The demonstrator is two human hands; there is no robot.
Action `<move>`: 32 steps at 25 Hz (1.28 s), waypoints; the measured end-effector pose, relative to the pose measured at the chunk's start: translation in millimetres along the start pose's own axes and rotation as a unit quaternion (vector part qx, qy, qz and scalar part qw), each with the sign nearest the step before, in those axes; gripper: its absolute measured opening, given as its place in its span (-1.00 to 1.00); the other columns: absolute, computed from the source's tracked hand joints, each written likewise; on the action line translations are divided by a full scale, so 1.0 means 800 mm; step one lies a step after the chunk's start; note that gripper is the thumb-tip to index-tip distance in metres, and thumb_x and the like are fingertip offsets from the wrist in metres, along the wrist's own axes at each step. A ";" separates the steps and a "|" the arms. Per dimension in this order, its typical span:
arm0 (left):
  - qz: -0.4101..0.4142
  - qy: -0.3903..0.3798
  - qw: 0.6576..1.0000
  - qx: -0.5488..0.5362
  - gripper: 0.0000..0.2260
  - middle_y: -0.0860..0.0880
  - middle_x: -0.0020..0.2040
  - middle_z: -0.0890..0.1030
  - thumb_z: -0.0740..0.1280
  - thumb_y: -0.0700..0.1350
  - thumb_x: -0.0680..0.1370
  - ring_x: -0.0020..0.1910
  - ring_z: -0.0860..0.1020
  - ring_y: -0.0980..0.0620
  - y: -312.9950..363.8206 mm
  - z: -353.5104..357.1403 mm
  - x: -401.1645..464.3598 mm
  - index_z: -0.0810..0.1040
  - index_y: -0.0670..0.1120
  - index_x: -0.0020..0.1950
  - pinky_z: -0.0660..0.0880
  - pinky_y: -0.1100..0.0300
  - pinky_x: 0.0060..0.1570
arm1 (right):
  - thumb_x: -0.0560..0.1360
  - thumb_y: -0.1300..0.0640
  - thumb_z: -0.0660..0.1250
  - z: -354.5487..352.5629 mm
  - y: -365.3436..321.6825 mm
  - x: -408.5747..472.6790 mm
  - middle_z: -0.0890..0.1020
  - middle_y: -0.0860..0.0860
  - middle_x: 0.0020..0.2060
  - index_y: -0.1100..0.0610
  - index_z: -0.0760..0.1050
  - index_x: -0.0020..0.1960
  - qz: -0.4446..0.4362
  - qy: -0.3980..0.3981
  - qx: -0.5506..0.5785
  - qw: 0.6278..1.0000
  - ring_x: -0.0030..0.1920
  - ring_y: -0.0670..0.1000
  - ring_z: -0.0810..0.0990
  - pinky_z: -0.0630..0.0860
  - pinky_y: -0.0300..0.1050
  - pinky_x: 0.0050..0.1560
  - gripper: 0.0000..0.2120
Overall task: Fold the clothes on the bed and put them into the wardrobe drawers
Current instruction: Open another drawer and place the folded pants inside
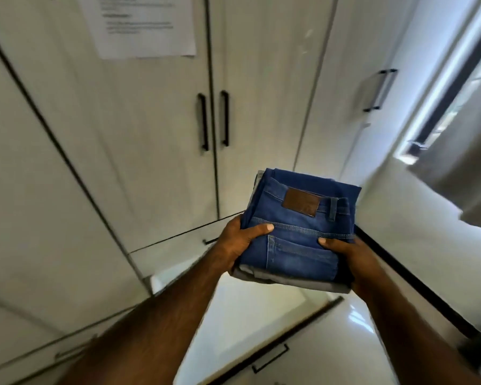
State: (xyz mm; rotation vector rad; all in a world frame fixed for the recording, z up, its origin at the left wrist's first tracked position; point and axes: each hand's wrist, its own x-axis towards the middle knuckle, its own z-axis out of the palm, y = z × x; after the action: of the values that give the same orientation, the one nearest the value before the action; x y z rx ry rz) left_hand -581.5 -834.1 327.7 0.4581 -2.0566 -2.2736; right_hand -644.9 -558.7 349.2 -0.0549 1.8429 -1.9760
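A folded stack of clothes is held in the air in front of the wardrobe. Blue jeans [300,218] with a brown leather patch lie on top, and a folded grey garment [286,279] lies under them. My left hand [239,243] grips the stack's left side, thumb on top of the denim. On the right side my right hand [345,251] grips it the same way. Below the stack a white wardrobe drawer [250,309] stands pulled open, its inside looking bare.
White wardrobe doors [139,120] with black bar handles [203,120] fill the view ahead, a printed paper sheet [142,26] taped high on one. A shut drawer front [178,245] sits above the open one. At the right are a window [456,87] and curtain [461,168].
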 end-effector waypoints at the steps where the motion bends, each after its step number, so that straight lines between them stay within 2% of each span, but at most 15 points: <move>1: -0.012 0.047 0.999 -0.016 -0.38 0.03 0.24 0.72 0.65 0.11 0.41 0.18 0.71 -0.05 -0.025 -0.055 -0.008 0.56 0.07 0.41 0.64 -0.14 0.24 | 0.40 0.19 0.55 0.047 0.019 0.034 0.73 0.17 0.17 0.14 0.56 0.35 0.022 -0.040 -0.016 0.999 0.16 0.27 0.72 0.54 0.33 0.34 -0.48; 2: -0.024 0.065 0.997 -0.021 -0.40 0.04 0.24 0.72 0.64 0.08 0.43 0.18 0.71 -0.03 -0.033 -0.074 -0.013 0.55 0.07 0.42 0.63 -0.12 0.24 | 0.41 0.19 0.54 0.066 0.026 0.044 0.73 0.16 0.17 0.13 0.56 0.36 0.028 -0.056 -0.027 0.998 0.16 0.26 0.72 0.54 0.34 0.34 -0.48; 4: -0.054 0.146 0.987 -0.048 -0.43 0.06 0.23 0.72 0.63 0.02 0.45 0.17 0.71 0.00 -0.079 -0.142 -0.026 0.54 0.06 0.42 0.64 -0.08 0.25 | 0.45 0.19 0.52 0.135 0.074 0.103 0.72 0.14 0.20 0.10 0.54 0.39 0.059 -0.141 -0.056 0.987 0.18 0.25 0.71 0.54 0.35 0.34 -0.49; 7: -0.096 0.201 0.973 -0.064 -0.39 0.05 0.23 0.72 0.67 0.00 0.40 0.18 0.70 -0.02 -0.125 -0.186 -0.053 0.55 0.03 0.40 0.62 -0.09 0.27 | 0.49 0.25 0.48 0.179 0.126 0.141 0.71 0.14 0.22 0.09 0.55 0.40 0.081 -0.199 -0.084 0.973 0.20 0.24 0.70 0.56 0.30 0.30 -0.51; 9: -0.137 0.274 0.947 -0.098 -0.34 0.00 0.24 0.72 0.70 0.01 0.34 0.22 0.69 -0.07 -0.189 -0.223 -0.071 0.56 -0.01 0.40 0.59 -0.17 0.31 | 0.49 0.29 0.47 0.232 0.190 0.183 0.72 0.13 0.21 0.09 0.56 0.39 0.115 -0.279 -0.111 0.947 0.18 0.24 0.71 0.58 0.29 0.28 -0.52; 11: -0.175 0.320 0.925 -0.105 -0.31 0.00 0.24 0.72 0.72 0.03 0.31 0.22 0.69 -0.08 -0.238 -0.235 -0.085 0.57 0.00 0.39 0.58 -0.18 0.31 | 0.48 0.30 0.49 0.255 0.241 0.209 0.73 0.11 0.20 0.07 0.57 0.37 0.138 -0.303 -0.137 0.933 0.17 0.22 0.72 0.59 0.29 0.27 -0.52; 14: -0.231 0.372 0.889 -0.133 -0.31 0.05 0.20 0.73 0.72 0.04 0.28 0.17 0.71 -0.04 -0.336 -0.249 -0.079 0.57 0.05 0.35 0.62 -0.13 0.25 | 0.42 0.34 0.51 0.274 0.340 0.245 0.73 0.12 0.19 0.09 0.59 0.34 0.192 -0.312 -0.159 0.917 0.17 0.24 0.71 0.58 0.34 0.29 -0.49; 18: -0.272 0.392 0.870 -0.125 -0.25 0.05 0.18 0.74 0.71 0.16 0.19 0.15 0.71 -0.05 -0.454 -0.283 -0.038 0.56 0.03 0.32 0.62 -0.15 0.25 | 0.43 0.36 0.49 0.292 0.463 0.303 0.73 0.13 0.18 0.10 0.60 0.33 0.224 -0.310 -0.193 0.904 0.16 0.26 0.71 0.56 0.37 0.30 -0.50; 23: -0.323 0.377 0.868 -0.031 -0.50 0.03 0.27 0.66 0.55 0.10 0.52 0.19 0.65 -0.04 -0.573 -0.321 0.040 0.49 0.02 0.38 0.58 -0.12 0.30 | 0.42 0.36 0.50 0.313 0.589 0.388 0.72 0.15 0.19 0.15 0.60 0.33 0.252 -0.313 -0.195 0.895 0.18 0.24 0.71 0.56 0.31 0.33 -0.51; 24: -0.338 0.377 0.862 -0.020 -0.53 0.03 0.27 0.65 0.52 0.10 0.54 0.20 0.64 -0.05 -0.610 -0.331 0.062 0.48 0.02 0.38 0.57 -0.12 0.30 | 0.41 0.35 0.51 0.317 0.626 0.409 0.72 0.15 0.19 0.16 0.60 0.33 0.259 -0.314 -0.189 0.894 0.19 0.23 0.71 0.56 0.30 0.33 -0.51; 28: -0.353 0.434 0.827 0.053 -0.57 0.00 0.27 0.65 0.49 0.07 0.58 0.20 0.62 -0.08 -0.655 -0.370 0.094 0.52 -0.04 0.38 0.56 -0.01 0.25 | 0.37 0.28 0.58 0.357 0.696 0.455 0.74 0.11 0.16 0.13 0.63 0.29 0.255 -0.339 -0.196 0.884 0.17 0.18 0.73 0.58 0.26 0.33 -0.50; 30: -0.350 0.461 0.813 0.058 -0.54 -0.05 0.33 0.62 0.48 0.01 0.61 0.28 0.59 -0.13 -0.688 -0.388 0.118 0.47 -0.11 0.44 0.51 0.06 0.27 | 0.36 0.25 0.61 0.376 0.739 0.481 0.75 0.10 0.14 0.13 0.65 0.27 0.251 -0.340 -0.204 0.883 0.15 0.17 0.73 0.59 0.24 0.31 -0.51; 32: -0.357 0.468 0.801 0.106 -0.51 -0.14 0.38 0.58 0.45 -0.01 0.63 0.35 0.56 -0.20 -0.703 -0.396 0.131 0.40 -0.17 0.46 0.49 0.01 0.31 | 0.36 0.17 0.64 0.388 0.763 0.495 0.77 0.05 0.06 0.13 0.69 0.19 0.236 -0.317 -0.240 0.887 0.08 0.11 0.76 0.65 0.20 0.24 -0.59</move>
State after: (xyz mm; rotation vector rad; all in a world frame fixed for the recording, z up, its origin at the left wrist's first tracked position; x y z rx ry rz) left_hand -511.3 -1097.2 -267.2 2.1334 -1.6649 -1.3868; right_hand -730.4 -996.1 -304.0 -0.3267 1.6364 -0.9761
